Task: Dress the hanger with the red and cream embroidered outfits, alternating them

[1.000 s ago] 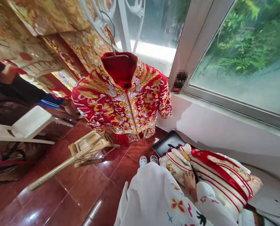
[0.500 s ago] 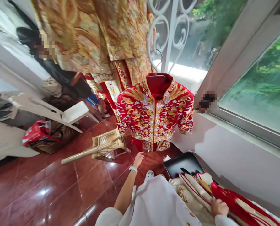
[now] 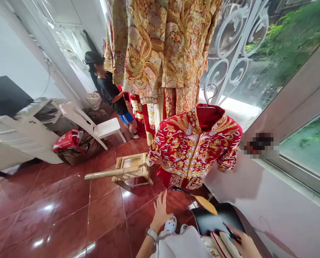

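I see my right hand (image 3: 244, 244) closed round the stick (image 3: 206, 205), now lifted from clothes (image 3: 222, 245); left hand (image 3: 161, 210) spreads empty.

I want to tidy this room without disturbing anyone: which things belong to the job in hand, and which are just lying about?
Probably in use:
black-and-tan item in the right hand
cream garment near it
red jacket beyond the left hand

Probably just around:
bamboo seat
white chair
red-and-white bag
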A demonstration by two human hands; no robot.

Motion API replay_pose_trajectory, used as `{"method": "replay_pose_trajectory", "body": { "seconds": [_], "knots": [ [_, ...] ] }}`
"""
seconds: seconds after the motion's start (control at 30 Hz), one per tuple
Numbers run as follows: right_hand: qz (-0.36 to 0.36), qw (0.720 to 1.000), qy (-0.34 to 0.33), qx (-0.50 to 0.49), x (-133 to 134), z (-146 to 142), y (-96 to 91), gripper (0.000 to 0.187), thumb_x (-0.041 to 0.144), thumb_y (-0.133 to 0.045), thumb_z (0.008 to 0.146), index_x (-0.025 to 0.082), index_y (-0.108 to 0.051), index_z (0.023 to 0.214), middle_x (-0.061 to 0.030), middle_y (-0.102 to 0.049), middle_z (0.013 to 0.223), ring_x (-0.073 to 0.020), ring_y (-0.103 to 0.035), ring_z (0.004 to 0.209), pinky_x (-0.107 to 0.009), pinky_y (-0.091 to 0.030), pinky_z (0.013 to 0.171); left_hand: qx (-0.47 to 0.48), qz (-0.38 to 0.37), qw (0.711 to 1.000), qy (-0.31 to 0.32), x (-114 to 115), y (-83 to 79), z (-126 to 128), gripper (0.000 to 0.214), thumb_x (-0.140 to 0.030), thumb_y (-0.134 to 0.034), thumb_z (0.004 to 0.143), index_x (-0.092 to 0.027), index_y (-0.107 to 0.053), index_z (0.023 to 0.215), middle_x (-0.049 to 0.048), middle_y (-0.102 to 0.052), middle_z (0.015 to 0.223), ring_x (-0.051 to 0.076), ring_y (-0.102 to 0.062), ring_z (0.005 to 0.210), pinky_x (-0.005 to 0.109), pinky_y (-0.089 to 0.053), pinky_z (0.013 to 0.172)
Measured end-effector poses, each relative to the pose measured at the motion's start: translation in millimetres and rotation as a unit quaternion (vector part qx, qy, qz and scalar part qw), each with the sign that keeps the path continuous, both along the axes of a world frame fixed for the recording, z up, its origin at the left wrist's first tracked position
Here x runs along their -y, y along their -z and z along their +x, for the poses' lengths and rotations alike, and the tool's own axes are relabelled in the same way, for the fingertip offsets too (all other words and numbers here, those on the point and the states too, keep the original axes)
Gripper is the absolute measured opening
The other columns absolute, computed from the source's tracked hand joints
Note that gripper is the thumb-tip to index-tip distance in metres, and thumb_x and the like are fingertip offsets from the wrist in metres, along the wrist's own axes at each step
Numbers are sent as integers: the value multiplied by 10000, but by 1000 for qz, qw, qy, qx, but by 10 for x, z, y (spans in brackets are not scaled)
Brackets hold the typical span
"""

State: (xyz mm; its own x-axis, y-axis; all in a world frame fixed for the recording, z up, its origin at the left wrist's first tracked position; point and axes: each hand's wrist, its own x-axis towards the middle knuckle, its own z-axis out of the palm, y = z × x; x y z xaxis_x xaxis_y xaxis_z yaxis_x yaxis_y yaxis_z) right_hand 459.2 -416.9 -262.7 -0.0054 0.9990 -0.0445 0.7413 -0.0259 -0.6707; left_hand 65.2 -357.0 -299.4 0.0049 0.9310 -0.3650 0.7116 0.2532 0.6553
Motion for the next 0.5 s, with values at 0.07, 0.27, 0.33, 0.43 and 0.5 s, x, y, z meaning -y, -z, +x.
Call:
{"method": "replay_pose_trajectory", "body": {
  "seconds": [0.07,0.27,0.33,0.43,0.5],
  "knots": [
    [-33,996,-64,-44,-190,-198,-472,442,476,-533,869,230,-801,1121,-106,-785,1062,-295,-747,988,-379,-606,909,-3,113,992,-48,-45,-213,-129,930,-289,-660,693,-149,-315,1545,217,-320,1620,360,-274,1529,598,-177,1242],
    [-22,987,-146,-60,-447,-424,-1587,383,386,-528,939,250,-769,1204,-92,-760,947,-214,-726,830,-252,-596,764,14,425,890,-164,-87,-1161,-624,726,-352,-685,798,-177,-424,1453,180,-534,1417,323,-499,1365,534,-399,1155],
    [-25,982,-175,-65,-466,-494,-1751,370,362,-537,943,255,-761,1217,-80,-741,908,-190,-709,792,-237,-583,745,47,355,931,-68,-99,-1475,-664,569,-324,-636,833,-198,-540,1379,137,-637,1299,286,-604,1232,469,-482,1078],
    [-21,978,-194,-74,-533,-627,-1850,332,368,-576,926,241,-785,1151,-88,-746,928,-200,-713,828,-256,-578,771,122,160,977,75,-100,-1770,-604,400,-270,-504,884,-217,-675,1241,61,-751,980,208,-701,924,359,-562,896],
    [-15,979,-185,-81,-597,-680,-1870,311,395,-601,909,229,-802,1078,-97,-756,934,-219,-720,839,-286,-583,778,141,100,981,89,-77,-1845,-578,383,-290,-517,877,-217,-706,1202,47,-765,926,201,-708,870,332,-566,846]
  ]
}}
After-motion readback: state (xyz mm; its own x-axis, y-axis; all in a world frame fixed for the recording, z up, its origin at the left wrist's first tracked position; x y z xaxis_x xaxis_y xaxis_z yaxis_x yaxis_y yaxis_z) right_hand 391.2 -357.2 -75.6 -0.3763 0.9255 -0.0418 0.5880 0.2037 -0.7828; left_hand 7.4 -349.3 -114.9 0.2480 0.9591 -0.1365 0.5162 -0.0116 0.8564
